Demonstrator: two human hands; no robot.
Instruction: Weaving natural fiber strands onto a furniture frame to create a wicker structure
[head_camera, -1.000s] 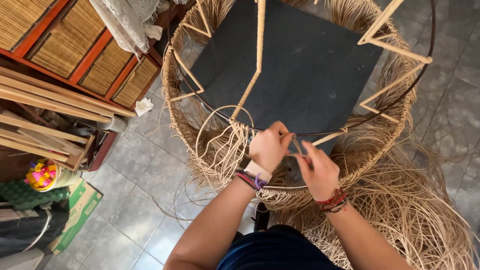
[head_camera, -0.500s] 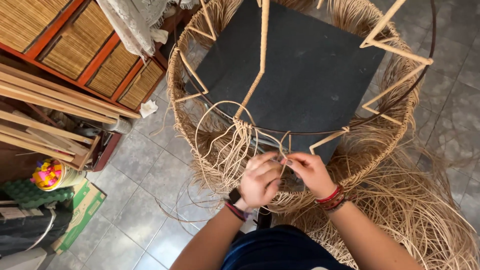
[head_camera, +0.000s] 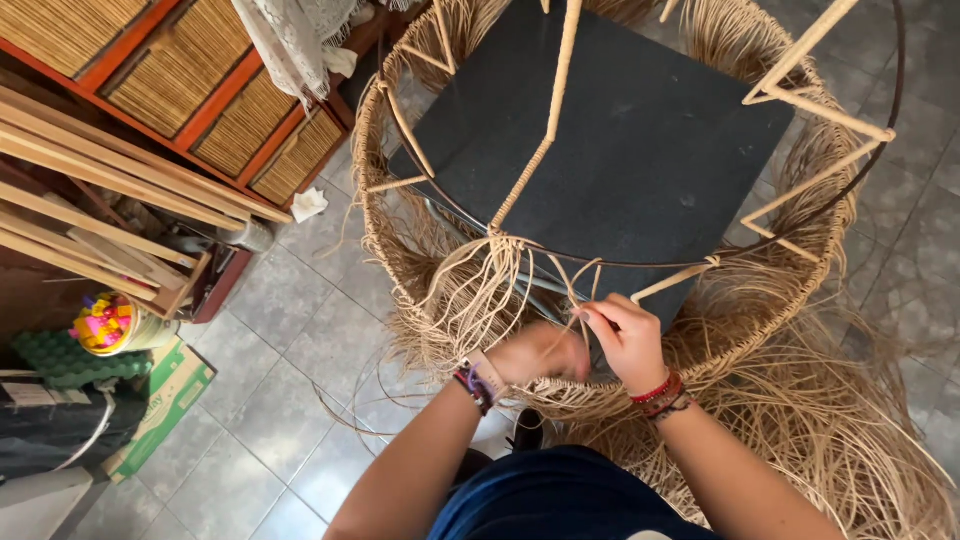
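Observation:
A round metal frame (head_camera: 640, 262) wrapped with tan raffia fibre stands in front of me around a black square tabletop (head_camera: 640, 140). Loose raffia strands (head_camera: 490, 285) hang from the near ring. My right hand (head_camera: 630, 340) pinches a raffia strand just below the ring, fingers closed on it. My left hand (head_camera: 535, 352) is blurred right beside it on the left, closed around the hanging strands. Both wrists carry bracelets.
A thick skirt of raffia (head_camera: 820, 400) spreads over the tiled floor at right. Wooden slats (head_camera: 110, 210) and orange-framed woven panels (head_camera: 230, 120) lean at left. A pot of colourful items (head_camera: 105, 325) and a cardboard box (head_camera: 160, 400) sit at lower left.
Both hands have come down from the ring, the left one pulling strands downward. The camera has shifted, and the frame now sits a little higher in view.

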